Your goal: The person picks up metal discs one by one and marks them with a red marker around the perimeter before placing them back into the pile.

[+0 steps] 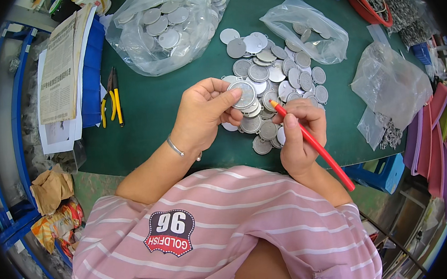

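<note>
Between thumb and fingers, my left hand (203, 109) pinches a round silver metal disc (243, 95) with a grid-patterned face. My right hand (303, 133) is closed around a red pencil (316, 147), its light tip pointing toward the disc but a little apart from it. Under and beyond both hands spreads a loose pile of similar metal discs (258, 73), some with small loops at the rim. Part of the pile is hidden by my hands.
On the green table (154, 129) stand a large clear bag of discs (121, 45) and a smaller bag (331, 44). Yellow-handled pliers (117, 100) lie left, beside a blue bin (92, 71) with newspaper (61, 73). A red basket (381, 14), chains (391, 134) and a blue stool (386, 174) are right.
</note>
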{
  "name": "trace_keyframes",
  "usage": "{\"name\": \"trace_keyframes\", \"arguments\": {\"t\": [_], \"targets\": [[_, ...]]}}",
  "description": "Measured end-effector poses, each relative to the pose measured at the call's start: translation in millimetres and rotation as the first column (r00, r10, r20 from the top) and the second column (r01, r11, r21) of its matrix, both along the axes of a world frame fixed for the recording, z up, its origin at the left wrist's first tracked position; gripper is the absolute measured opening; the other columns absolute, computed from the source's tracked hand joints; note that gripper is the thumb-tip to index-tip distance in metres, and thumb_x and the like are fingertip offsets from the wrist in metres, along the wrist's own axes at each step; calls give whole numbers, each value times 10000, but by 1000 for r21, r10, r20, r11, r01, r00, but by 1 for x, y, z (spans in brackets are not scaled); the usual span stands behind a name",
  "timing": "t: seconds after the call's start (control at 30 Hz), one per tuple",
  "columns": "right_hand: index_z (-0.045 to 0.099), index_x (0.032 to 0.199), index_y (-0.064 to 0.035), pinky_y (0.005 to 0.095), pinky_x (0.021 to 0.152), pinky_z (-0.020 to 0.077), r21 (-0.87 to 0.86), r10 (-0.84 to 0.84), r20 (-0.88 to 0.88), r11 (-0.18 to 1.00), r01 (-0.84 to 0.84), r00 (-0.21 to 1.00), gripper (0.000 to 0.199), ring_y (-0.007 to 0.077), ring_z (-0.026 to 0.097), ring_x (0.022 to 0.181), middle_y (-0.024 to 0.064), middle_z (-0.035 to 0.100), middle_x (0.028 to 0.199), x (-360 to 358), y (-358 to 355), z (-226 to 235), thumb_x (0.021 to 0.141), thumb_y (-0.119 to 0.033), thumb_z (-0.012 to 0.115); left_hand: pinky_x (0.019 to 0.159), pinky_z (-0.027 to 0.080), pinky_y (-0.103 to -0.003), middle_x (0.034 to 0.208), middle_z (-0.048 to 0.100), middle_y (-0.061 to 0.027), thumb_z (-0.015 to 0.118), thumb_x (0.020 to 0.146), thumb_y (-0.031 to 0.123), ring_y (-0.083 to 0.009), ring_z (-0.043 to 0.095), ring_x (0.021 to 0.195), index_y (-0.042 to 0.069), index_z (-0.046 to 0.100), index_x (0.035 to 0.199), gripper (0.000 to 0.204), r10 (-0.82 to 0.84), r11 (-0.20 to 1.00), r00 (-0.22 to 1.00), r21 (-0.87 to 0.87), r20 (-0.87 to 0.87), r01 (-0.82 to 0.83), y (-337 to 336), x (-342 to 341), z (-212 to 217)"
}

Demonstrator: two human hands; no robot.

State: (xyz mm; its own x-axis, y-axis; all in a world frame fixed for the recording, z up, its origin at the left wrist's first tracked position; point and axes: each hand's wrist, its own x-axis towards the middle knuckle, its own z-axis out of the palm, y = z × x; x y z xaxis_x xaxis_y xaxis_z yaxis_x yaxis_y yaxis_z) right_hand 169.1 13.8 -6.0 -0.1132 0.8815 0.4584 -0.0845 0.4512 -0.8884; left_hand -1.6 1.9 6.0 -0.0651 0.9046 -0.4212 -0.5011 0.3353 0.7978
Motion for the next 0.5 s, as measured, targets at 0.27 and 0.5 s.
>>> {"name": "trace_keyframes", "arguments": {"t": [0.27,0.5], "targets": [[481,805,-38,320,682,367,154,26,183,987,-55,983,87,200,494,651,61,579,701,6,1,-6,775,9,549,461,478,-223,698,597,-71,618,808,98,-95,560,519,11,516,829,136,0,1000,999,-12,39,1,-2,0,-3],[481,807,-40,326,684,362,198,40,251,976,-92,967,110,208,508,651,64,581,701,3,2,-3,764,12,568,447,474,-229,698,592,-81,618,806,91,-108,557,510,10,509,819,137,0,1000,999,-15,36,1,-2,1,-4]]}}
